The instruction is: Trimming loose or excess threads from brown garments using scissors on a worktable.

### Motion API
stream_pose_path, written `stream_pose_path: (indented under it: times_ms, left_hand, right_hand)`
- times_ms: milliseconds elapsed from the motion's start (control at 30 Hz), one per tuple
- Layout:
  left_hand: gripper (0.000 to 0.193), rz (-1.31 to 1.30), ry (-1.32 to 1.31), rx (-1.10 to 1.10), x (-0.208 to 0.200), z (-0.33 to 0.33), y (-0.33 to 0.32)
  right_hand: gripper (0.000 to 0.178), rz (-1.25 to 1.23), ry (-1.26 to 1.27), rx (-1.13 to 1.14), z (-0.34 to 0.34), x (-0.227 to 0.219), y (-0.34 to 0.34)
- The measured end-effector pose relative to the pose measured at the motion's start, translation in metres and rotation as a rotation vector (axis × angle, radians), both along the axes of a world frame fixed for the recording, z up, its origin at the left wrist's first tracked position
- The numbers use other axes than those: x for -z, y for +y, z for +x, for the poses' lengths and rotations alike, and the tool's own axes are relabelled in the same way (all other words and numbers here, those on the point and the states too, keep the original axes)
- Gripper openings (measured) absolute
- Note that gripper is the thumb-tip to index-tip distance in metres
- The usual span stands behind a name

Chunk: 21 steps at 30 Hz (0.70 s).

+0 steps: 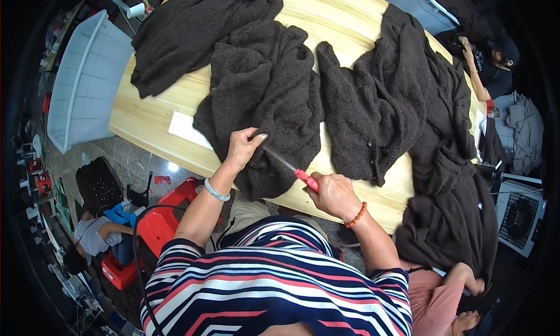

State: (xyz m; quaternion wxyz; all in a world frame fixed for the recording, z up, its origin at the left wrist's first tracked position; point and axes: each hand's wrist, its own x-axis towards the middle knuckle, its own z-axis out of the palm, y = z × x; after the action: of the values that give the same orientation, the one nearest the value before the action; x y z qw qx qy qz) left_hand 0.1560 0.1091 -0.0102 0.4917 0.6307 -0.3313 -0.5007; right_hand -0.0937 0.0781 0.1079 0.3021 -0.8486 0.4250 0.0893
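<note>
A dark brown knit garment [265,85] lies crumpled on the wooden table [169,120] before me. My left hand [242,149] pinches a bit of its cloth near the front edge, thumb against fingers. In the grip of my right hand [335,196] is a red-handled tool [306,180] with a slim metal shaft; its exact kind is unclear. The shaft slants up and left over the garment, its tip close to my left fingertips. Whether the tip enters the cloth cannot be made out.
More dark knit garments [379,96] with buttons cover the table's right side, another [198,29] the far left. A white sheet [188,129] lies at left. Translucent bins [87,85] and red stools [157,225] stand beside the table. Co-workers sit at right and lower left.
</note>
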Motion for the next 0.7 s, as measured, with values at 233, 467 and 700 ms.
stream_pose_path:
  times_ms: [233, 467, 700]
  left_hand:
    - [0.017, 0.150, -0.182, 0.070, 0.012, 0.013, 0.010]
    - [0.024, 0.176, 0.018, -0.079, 0.047, 0.011, 0.073]
    - [0.011, 0.201, 0.197, -0.238, 0.043, -0.008, 0.069]
  right_hand:
    - [0.021, -0.005, 0.001, 0.087, -0.007, 0.002, -0.009]
    - [0.022, -0.007, -0.056, 0.074, -0.026, 0.015, 0.002]
    - [0.020, 0.127, -0.017, -0.286, -0.019, 0.014, 0.034]
